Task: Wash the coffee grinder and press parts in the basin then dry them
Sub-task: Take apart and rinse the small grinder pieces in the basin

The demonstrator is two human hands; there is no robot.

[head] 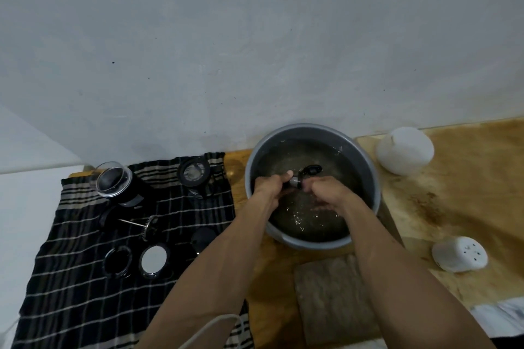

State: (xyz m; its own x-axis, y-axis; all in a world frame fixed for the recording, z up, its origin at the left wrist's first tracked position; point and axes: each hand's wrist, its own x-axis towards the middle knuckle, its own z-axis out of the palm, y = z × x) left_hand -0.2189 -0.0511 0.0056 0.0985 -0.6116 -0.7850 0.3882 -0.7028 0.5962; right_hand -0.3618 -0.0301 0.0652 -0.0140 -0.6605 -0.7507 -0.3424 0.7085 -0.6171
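**Both hands in the basin on a small grinder part**

Your two forearms reach forward from the bottom edge, over a grey folded cloth point(334, 300) lying on the wooden table point(453, 207), and meet above the water in the round grey basin point(371, 167). Your left hand point(269, 188) and right hand point(326, 193) hold a small black and silver part point(302, 178) between them. It sits at the water's surface near the basin's middle, its dark spoon-shaped end pointing away from you. Your left fingers point(286, 174) are curled and pinched on its near-left end; your right fingers are closed against its right side, though their tips are hidden and the exact grip cannot be told.

Off to your left, a black checked towel point(71, 278) covers the table and carries the other pieces, well apart from your hands: a grinder body with a clear cap point(116, 183), a black glass press beaker point(195, 176), a plunger rod with its mesh disc point(141, 225), a black ring point(117, 262) and a round shiny disc point(154, 259) side by side. To your right stand two white containers, one by the wall point(405, 150) and one nearer you point(459, 253).
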